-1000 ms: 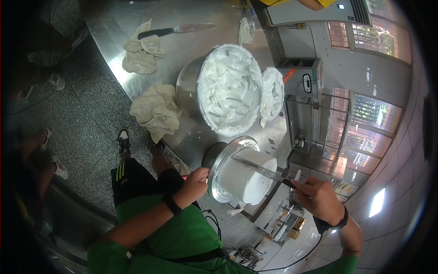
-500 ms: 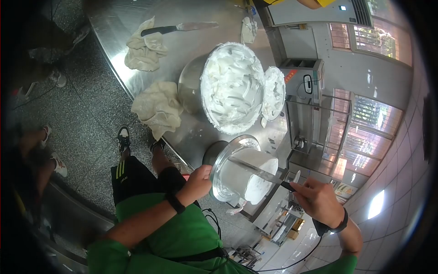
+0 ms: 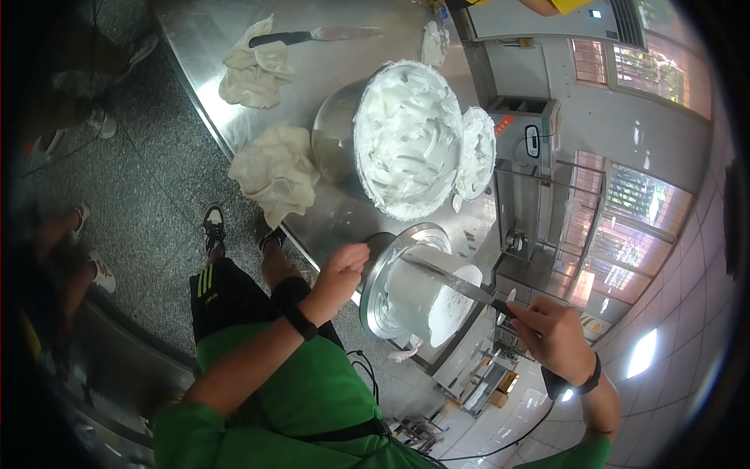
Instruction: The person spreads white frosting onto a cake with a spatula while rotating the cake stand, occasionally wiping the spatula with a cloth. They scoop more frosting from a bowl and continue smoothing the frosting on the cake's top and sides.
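Observation:
A cake coated in white cream (image 3: 426, 301) stands on a round metal turntable (image 3: 376, 305). My right hand (image 3: 551, 336) is closed around the dark handle of a spatula (image 3: 461, 286), whose blade lies along the side of the cake. At the turntable's near rim is my left hand (image 3: 341, 275), its fingers curled together; whether they grip the rim is hard to make out. Beyond the cake, a large metal bowl (image 3: 332, 133) is full of white cream (image 3: 410, 141). A cream-covered round piece (image 3: 476, 154) sits against the bowl's far side.
Two crumpled cloths (image 3: 275, 173) (image 3: 258, 74) lie along the edge of the metal table (image 3: 344, 62). Another spatula (image 3: 312, 36) rests on the upper cloth. A small whitish cloth (image 3: 434, 44) is farther back. Other people's legs (image 3: 58, 234) show at the left, and a yellow garment at the top.
My left hand has shifted up along the turntable's rim. The spatula stays along the cake's side in my right hand. The whole view has shifted slightly.

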Demonstrator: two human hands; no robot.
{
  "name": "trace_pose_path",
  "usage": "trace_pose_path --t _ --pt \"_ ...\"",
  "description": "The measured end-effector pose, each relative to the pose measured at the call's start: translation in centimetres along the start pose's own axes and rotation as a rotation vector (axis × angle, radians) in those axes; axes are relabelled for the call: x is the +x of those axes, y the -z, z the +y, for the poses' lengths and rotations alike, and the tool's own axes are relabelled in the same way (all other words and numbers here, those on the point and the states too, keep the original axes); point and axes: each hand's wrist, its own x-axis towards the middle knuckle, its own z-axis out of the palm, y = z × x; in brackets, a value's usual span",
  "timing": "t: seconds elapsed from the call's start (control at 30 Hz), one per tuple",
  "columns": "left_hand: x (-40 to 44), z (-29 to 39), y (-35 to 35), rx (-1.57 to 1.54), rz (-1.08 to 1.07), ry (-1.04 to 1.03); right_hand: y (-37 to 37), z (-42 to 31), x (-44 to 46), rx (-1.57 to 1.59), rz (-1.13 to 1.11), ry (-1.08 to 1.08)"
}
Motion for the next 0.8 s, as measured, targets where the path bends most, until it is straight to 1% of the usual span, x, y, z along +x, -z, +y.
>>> trace_pose_path --t 0.03,0.07,0.1,0.13,0.2,0.23,0.3,0.33,0.4,0.43,0.5,0.53,0.6,0.63,0.7,0.73,0.77,0.8 --pt "-0.2 -1.0 0.4 -0.001 0.001 -0.001 0.0 0.1 0.0 -0.001 0.008 0.006" --pt "-0.7 -2.4 0.8 0.154 0.017 0.024 0.1 0.1 0.1 -0.001 0.006 0.008" --pt "-1.2 -2.1 0.5 0.309 0.033 0.049 0.0 0.2 0.1 0.002 0.005 0.003" --pt "-1.5 -1.8 0.3 0.309 0.034 0.049 0.0 0.2 0.1 0.006 0.005 -0.002" --pt "-2.4 -1.0 -0.4 0.247 -0.066 0.229 0.1 0.2 0.2 -0.002 0.003 0.002" --pt "-2.4 -1.4 -0.4 0.246 -0.066 0.229 0.1 0.2 0.2 -0.01 0.001 0.005" --pt "-2.2 -2.1 -0.6 0.162 -0.153 0.126 0.2 0.1 0.3 -0.01 0.005 0.01" --pt "-2.4 -0.2 -1.5 0.161 -0.154 0.125 0.2 0.1 0.3 -0.009 0.009 0.015" --pt "-2.8 3.2 -2.7 0.223 -0.064 0.256 0.2 0.1 0.4 -0.013 0.004 0.008" --pt "-2.4 2.6 -2.2 0.223 -0.064 0.256 0.2 0.1 0.4 -0.016 0.0 0.002" --pt "-1.1 1.0 -1.0 0.087 -0.133 0.08 0.0 0.3 0.4 -0.016 0.001 0.0" --pt "-0.9 0.5 -0.9 0.086 -0.133 0.081 -0.1 0.4 0.3 -0.017 0.0 -0.003" --pt "-0.6 0.0 -1.2 -0.058 -0.082 0.011 -0.1 0.6 0.4 -0.016 0.001 0.001" --pt "-0.9 0.2 -1.5 -0.059 -0.082 0.012 -0.2 0.7 0.4 -0.014 0.005 0.005" --pt "-2.0 0.4 -1.9 0.119 -0.01 0.083 -0.2 0.7 0.4 -0.012 0.005 0.005" --pt "-1.9 -0.9 -1.3 0.119 -0.009 0.083 -0.2 0.7 0.5 -0.01 0.006 0.005" --pt "-1.6 -2.8 -0.5 0.21 -0.021 0.073 -0.3 0.7 0.4 -0.01 0.006 0.005" --pt "-1.7 -2.2 -0.8 0.301 -0.034 0.063 -0.3 0.7 0.4 -0.012 0.006 0.003"
